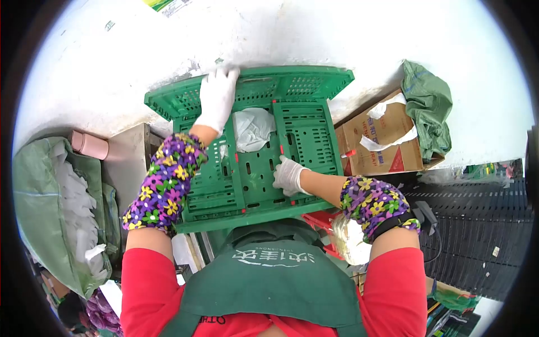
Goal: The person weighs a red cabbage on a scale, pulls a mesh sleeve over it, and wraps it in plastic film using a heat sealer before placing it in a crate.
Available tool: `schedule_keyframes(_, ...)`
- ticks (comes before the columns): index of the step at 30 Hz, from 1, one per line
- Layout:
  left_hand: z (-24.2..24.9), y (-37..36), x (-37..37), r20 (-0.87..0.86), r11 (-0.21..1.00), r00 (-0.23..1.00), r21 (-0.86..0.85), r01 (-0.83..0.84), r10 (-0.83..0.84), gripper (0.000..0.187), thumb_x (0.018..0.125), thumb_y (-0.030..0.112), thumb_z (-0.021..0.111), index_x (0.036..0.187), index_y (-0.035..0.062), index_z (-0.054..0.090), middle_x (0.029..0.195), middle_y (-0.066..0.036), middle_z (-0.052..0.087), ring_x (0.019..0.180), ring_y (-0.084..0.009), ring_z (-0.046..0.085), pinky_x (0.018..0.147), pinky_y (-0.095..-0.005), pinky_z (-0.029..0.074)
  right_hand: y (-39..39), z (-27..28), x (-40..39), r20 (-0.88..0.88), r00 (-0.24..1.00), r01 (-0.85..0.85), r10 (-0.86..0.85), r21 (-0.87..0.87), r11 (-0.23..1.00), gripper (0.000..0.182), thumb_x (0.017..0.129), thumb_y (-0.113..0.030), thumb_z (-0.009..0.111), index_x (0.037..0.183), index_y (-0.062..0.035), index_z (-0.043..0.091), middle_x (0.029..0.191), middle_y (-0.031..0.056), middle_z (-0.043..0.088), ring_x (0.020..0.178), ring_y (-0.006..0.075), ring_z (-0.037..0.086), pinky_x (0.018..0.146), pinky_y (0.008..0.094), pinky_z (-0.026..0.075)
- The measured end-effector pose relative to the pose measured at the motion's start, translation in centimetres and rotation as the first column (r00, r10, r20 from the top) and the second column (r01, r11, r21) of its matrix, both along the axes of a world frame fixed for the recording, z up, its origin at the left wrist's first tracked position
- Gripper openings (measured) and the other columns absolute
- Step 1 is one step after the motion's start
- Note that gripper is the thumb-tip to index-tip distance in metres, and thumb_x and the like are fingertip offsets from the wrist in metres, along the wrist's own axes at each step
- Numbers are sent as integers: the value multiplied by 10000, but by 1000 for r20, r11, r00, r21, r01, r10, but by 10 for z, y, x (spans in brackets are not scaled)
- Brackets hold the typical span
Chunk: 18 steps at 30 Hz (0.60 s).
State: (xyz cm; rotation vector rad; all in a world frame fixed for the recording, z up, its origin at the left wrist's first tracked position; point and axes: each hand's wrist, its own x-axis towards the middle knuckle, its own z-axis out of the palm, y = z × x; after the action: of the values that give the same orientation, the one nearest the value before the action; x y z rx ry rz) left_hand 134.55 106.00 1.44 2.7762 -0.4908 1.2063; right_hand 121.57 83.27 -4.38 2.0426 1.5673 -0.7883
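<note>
A green folding plastic crate lies in front of me, its far wall raised and tilted, its left and right side panels folded down flat. My left hand, in a white glove, has its fingers hooked over the top edge of that far wall. Also in a white glove, my right hand is curled at the inner edge of the right side panel; its fingertips are partly hidden. A crumpled clear plastic bag rests on the crate floor near the far wall, between the two hands.
At the left, a green woven sack holds white material, beside a pink container. To the right stand a cardboard box and green woven cloth. A black slatted surface lies lower right. A white wall rises behind the crate.
</note>
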Motion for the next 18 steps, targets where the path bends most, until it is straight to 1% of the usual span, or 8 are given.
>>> schedule_keyframes(4,-32,24,-14,-128,998,990,8,-63,64,250,775,96,570,1018,140,613,875,-60,552,845,-246,564,734,-409,445,-28,29,4,57,979,168,-197,332,928,225,740,-264,542,603,-158,685,630,55,665,638,269,655,960,412,407)
schedule_keyframes(5,-31,20,-26,-122,995,992,92,30,-19,130,825,123,568,946,129,614,811,-63,558,757,-244,560,666,-383,448,-56,36,8,64,959,183,-277,605,775,206,702,-258,566,532,-158,626,574,52,632,559,258,623,944,401,422)
schedule_keyframes(7,-37,2,-83,-253,935,950,254,246,-182,229,836,298,615,857,70,605,695,-93,541,636,-265,554,572,-389,457,-102,85,8,150,889,217,-432,694,687,260,736,-188,580,489,-122,529,503,71,555,506,265,579,851,429,500)
schedule_keyframes(8,-47,-6,-110,-713,873,664,156,463,-225,275,835,348,635,819,74,616,724,-96,565,679,-267,575,620,-378,482,-133,100,12,315,815,212,-486,618,757,240,720,-151,598,495,-123,519,491,68,526,487,263,564,788,424,510)
schedule_keyframes(9,-86,2,-130,-593,655,426,-240,717,-683,319,842,396,635,815,78,628,754,-86,587,749,-274,602,701,-366,498,-174,99,20,204,749,274,-631,771,575,230,713,-158,596,496,-129,524,486,53,514,509,249,570,784,398,487)
schedule_keyframes(10,-93,1,-154,-782,640,331,-110,761,-528,377,852,464,610,807,91,642,777,-77,594,805,-273,613,802,-392,489,-190,94,17,99,742,307,-663,829,467,262,783,-175,591,534,-119,530,515,61,525,557,252,575,834,378,463)
schedule_keyframes(12,-100,2,-163,-715,531,367,-7,847,-595,498,869,562,535,753,90,646,740,-91,589,796,-276,623,870,-432,460,-182,90,15,203,720,263,-663,805,531,270,818,-206,591,567,-115,548,539,64,538,597,249,575,880,365,437)
schedule_keyframes(18,-19,-3,-157,-947,696,279,94,712,-157,546,886,590,506,783,75,654,700,-105,619,666,-313,636,749,-461,483,-184,85,16,165,730,239,-663,847,474,252,799,-187,603,565,-115,544,552,52,538,595,236,561,861,367,442)
